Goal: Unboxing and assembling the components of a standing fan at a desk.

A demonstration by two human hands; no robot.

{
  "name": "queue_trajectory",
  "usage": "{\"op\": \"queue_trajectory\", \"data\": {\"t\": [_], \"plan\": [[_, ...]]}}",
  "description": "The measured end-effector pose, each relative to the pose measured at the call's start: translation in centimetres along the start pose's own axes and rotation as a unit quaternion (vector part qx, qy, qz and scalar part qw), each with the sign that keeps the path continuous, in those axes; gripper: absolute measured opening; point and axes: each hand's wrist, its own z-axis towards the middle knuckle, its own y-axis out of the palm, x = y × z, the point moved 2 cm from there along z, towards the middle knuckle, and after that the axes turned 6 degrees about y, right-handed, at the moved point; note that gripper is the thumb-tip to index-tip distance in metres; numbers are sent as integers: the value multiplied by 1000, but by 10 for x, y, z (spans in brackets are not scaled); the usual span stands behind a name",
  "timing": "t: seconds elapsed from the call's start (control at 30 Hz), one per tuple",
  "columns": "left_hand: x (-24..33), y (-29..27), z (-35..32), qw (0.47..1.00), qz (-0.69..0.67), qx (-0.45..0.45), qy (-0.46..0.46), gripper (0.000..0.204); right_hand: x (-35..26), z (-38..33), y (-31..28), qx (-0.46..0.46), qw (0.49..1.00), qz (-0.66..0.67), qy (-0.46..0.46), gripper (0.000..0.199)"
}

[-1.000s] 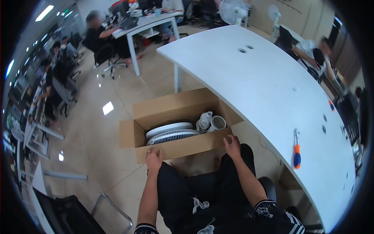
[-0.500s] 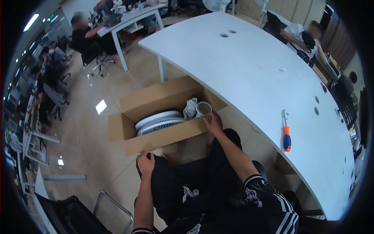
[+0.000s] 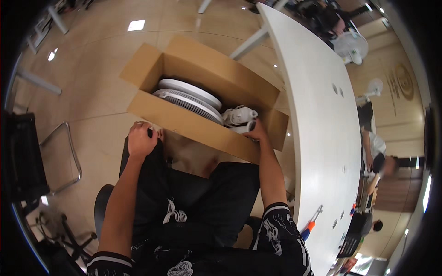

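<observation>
A long open cardboard box (image 3: 198, 125) stands on the floor before my knees. My right hand (image 3: 258, 132) reaches over its near wall and grips the end of a white cylindrical part (image 3: 239, 129); some fingertips are hidden. Beside that part lies a white piece like a fan motor (image 3: 242, 114) with a coiled cord. Two round white fan grilles (image 3: 192, 104) stand on edge in the box's left and middle portion. My left hand (image 3: 142, 139) rests closed by my left knee, outside the box, with something small and dark at its fingers that I cannot make out.
A white table (image 3: 317, 115) runs along my right, bearing an orange-and-blue screwdriver (image 3: 308, 230). A black chair (image 3: 26, 156) with a metal frame is at the left. A white fan (image 3: 352, 46) stands beyond the table, and a seated person (image 3: 375, 152) is at its far side.
My right hand has gone from the box's near edge down into the box, onto the white cylindrical part, which now lies tipped over. The view has swung round; my left hand stays by my knee.
</observation>
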Motion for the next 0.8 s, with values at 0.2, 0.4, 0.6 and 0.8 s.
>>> {"op": "queue_trajectory", "data": {"t": [0.2, 0.4, 0.6, 0.8], "plan": [[-9, -13, 3, 1000, -16, 1, -13, 17, -22, -17, -24, 1, 999, -10, 35, 114], [-15, -17, 1, 1000, -16, -10, -8, 16, -66, -58, -83, 99, 994, -27, 37, 101], [-11, -11, -2, 999, -8, -43, -16, 17, -118, -139, -156, 230, 970, 78, 35, 90], [-5, -6, -6, 998, 14, -54, 32, 24, -160, -222, -141, 327, 945, 3, 25, 92]]}}
